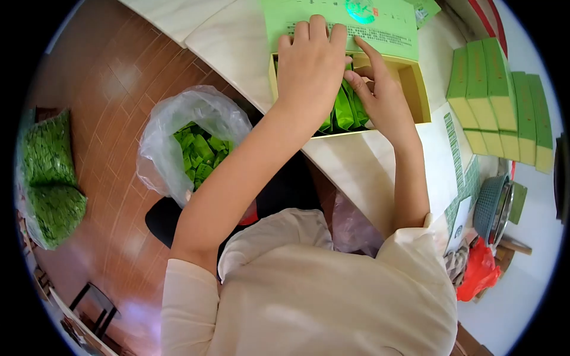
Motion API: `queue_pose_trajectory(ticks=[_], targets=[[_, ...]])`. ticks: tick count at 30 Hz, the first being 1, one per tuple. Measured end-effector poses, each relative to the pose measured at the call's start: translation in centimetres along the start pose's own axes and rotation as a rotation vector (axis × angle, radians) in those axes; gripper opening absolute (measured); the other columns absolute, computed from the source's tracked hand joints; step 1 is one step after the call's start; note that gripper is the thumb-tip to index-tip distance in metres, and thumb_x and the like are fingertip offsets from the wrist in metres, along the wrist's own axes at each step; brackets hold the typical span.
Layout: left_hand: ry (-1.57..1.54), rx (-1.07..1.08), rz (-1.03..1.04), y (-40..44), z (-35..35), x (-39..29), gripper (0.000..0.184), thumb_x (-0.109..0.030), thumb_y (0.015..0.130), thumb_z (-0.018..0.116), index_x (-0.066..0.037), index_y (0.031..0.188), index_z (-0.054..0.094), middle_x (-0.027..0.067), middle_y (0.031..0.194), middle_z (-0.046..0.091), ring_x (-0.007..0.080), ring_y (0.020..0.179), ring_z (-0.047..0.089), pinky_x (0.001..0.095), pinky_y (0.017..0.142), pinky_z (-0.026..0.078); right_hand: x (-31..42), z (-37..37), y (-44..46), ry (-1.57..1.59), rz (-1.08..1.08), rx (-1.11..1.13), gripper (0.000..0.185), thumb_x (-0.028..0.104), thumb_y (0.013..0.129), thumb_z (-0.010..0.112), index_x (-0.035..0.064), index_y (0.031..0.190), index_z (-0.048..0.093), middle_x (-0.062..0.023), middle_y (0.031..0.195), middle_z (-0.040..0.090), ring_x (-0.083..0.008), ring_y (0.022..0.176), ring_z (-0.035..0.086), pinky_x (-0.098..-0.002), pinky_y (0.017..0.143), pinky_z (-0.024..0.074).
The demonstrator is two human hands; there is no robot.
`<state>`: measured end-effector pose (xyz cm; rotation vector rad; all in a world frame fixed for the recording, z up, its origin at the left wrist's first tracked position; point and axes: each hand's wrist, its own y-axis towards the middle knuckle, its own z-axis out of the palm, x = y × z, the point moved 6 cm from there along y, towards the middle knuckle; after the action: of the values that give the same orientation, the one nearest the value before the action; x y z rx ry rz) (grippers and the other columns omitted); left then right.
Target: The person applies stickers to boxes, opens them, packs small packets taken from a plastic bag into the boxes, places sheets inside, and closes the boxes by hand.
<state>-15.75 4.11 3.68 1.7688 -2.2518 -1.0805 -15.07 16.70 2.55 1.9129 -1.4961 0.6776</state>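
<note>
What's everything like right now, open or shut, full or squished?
Long box: open, partly filled
Lid: flipped back
Green packets: standing in a row
Clear plastic bag: open, packets inside
Stacked boxes: shut
Red bag: crumpled
Left hand: palm down
Right hand: fingers spread

Both hands are working over the open box (424, 89), the left hand (312, 68) above green packets (344, 110), the right hand (383, 101) reaching in beside it
</note>
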Motion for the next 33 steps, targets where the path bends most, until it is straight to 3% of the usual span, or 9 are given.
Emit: queue_pose_trajectory(ticks=[6, 11, 15, 17, 20, 23, 25, 30, 33], targets=[[-0.542, -0.168, -0.116, -3.5, -5.3, 6.4, 0.021, -0.014, 0.086, 0.059, -0.004, 0.105, 0.058, 0.0104, 0.097, 0.055, 0.0246, 0.091, 0.055, 0.0346, 0.080, 0.044, -0.7, -2.4, -0.5, -0.058, 0.246, -0.130, 0.033, 0.016, 0.094, 0.054, 0.0038, 0.124, 0.051, -0.0141, 0.094, 0.064, -0.0181, 0.075, 0.062, -0.0302, 0.065, 0.0495], [-0.565, -0.129, -0.618, -18.8, -6.5, 17.1, 0.015, -0.010, 0.093, 0.052, -0.003, 0.104, 0.059, 0.0093, 0.094, 0.055, 0.0195, 0.087, 0.055, 0.0278, 0.080, 0.044, 4.2, -2.1, -4.1, 0.030, -0.212, -0.349, 0.019, 0.006, 0.095, 0.049, -0.0023, 0.110, 0.057, -0.0081, 0.082, 0.057, -0.0098, 0.071, 0.055, -0.0234, 0.061, 0.0471], [-0.559, -0.118, -1.024, -35.5, -5.4, 21.9, 0.016, -0.013, 0.094, 0.052, -0.003, 0.104, 0.059, 0.0062, 0.094, 0.056, 0.0141, 0.086, 0.054, 0.0257, 0.078, 0.043, 9.8, 6.6, -9.5, 0.309, -0.576, -0.063, 0.011, -0.005, 0.087, 0.049, -0.0010, 0.096, 0.054, -0.0137, 0.077, 0.060, -0.0202, 0.062, 0.055, -0.0309, 0.056, 0.0448], [-0.602, -0.136, -1.154, -40.7, -4.8, 21.9, 0.016, -0.014, 0.094, 0.052, -0.003, 0.104, 0.059, 0.0052, 0.095, 0.057, 0.0126, 0.085, 0.054, 0.0254, 0.078, 0.043, 11.6, 14.0, -11.2, 0.317, -0.468, 0.300, 0.023, -0.008, 0.076, 0.058, 0.0024, 0.097, 0.060, -0.0115, 0.075, 0.060, -0.0230, 0.060, 0.056, -0.0308, 0.052, 0.0441], [-0.670, -0.127, -1.374, -45.4, -4.0, 21.9, 0.018, -0.014, 0.094, 0.052, -0.003, 0.106, 0.058, 0.0042, 0.095, 0.058, 0.0118, 0.083, 0.054, 0.0255, 0.077, 0.044, 8.3, 26.6, -14.0, 0.297, -0.241, 0.530, 0.020, -0.001, 0.082, 0.057, 0.0028, 0.101, 0.057, -0.0121, 0.079, 0.059, -0.0280, 0.062, 0.059, -0.0348, 0.057, 0.0467], [-0.882, -0.151, -1.476, -46.9, -1.7, 22.1, 0.024, -0.020, 0.096, 0.049, -0.005, 0.114, 0.056, 0.0021, 0.097, 0.057, 0.0102, 0.085, 0.053, 0.0229, 0.077, 0.043, 0.6, 38.1, -15.1, 0.060, -0.108, 0.732, 0.027, 0.003, 0.086, 0.056, 0.0016, 0.112, 0.054, -0.0166, 0.095, 0.060, -0.0294, 0.084, 0.062, -0.0367, 0.073, 0.0487], [-0.928, -0.159, -1.539, -46.9, -0.8, 22.6, 0.024, -0.020, 0.096, 0.049, -0.006, 0.114, 0.055, 0.0022, 0.098, 0.057, 0.0102, 0.085, 0.053, 0.0234, 0.078, 0.043, -3.4, 43.6, -15.5, -0.127, -0.077, 0.862, 0.045, 0.014, 0.086, 0.060, -0.0001, 0.126, 0.045, -0.0228, 0.117, 0.053, -0.0359, 0.111, 0.052, -0.0418, 0.092, 0.0426], [-1.085, -0.102, -1.657, -47.6, 2.4, 23.4, 0.024, -0.019, 0.097, 0.047, -0.005, 0.115, 0.054, 0.0029, 0.098, 0.057, 0.0107, 0.087, 0.054, 0.0251, 0.079, 0.043, -9.1, 48.9, -11.0, -0.628, 0.039, 0.789, 0.082, 0.034, 0.084, 0.065, -0.0016, 0.142, 0.019, -0.0275, 0.139, 0.027, -0.0452, 0.126, 0.030, -0.0503, 0.105, 0.0273], [-1.107, -0.143, -1.699, -47.4, 3.0, 24.1, 0.023, -0.018, 0.096, 0.048, -0.004, 0.113, 0.055, 0.0037, 0.094, 0.058, 0.0111, 0.083, 0.055, 0.0244, 0.076, 0.044, -10.8, 49.2, -6.6, -0.704, 0.075, 0.726, 0.082, 0.038, 0.086, 0.061, -0.0023, 0.142, 0.018, -0.0283, 0.138, 0.028, -0.0438, 0.126, 0.031, -0.0490, 0.105, 0.0288]])
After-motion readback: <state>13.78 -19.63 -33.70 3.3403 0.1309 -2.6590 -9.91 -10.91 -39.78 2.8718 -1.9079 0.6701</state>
